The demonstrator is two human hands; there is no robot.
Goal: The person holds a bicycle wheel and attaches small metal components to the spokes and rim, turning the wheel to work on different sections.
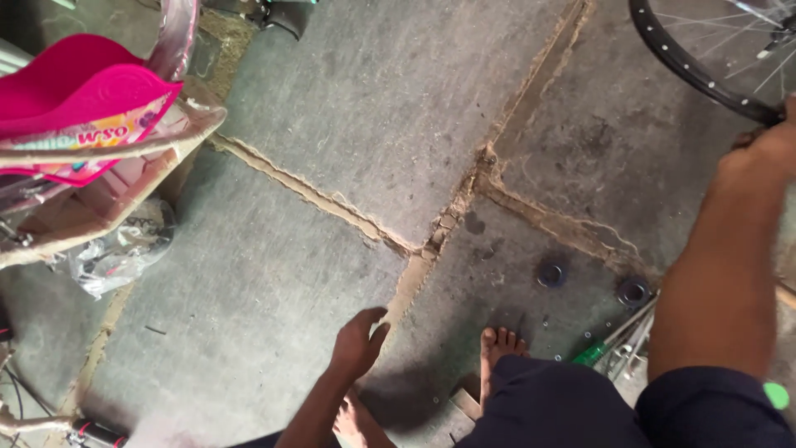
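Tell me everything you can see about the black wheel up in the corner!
The wheel shows only partly, at the top right corner. It has a black rim with thin silvery spokes running inward, and looks like metal. It stands over the grey stone floor. The right hand grips its lower edge. The rest is cut off by the picture's edge.

A bicycle repair workshop — work done on the floor.
By the right hand point(767, 145) a spoked wheel point(696, 70); just below its arm, loose tools point(618, 344) and small round parts point(551, 274) on cracked concrete floor point(348, 124) — far beyond the left hand point(358, 342), a pink wrapped bicycle seat point(75, 91).
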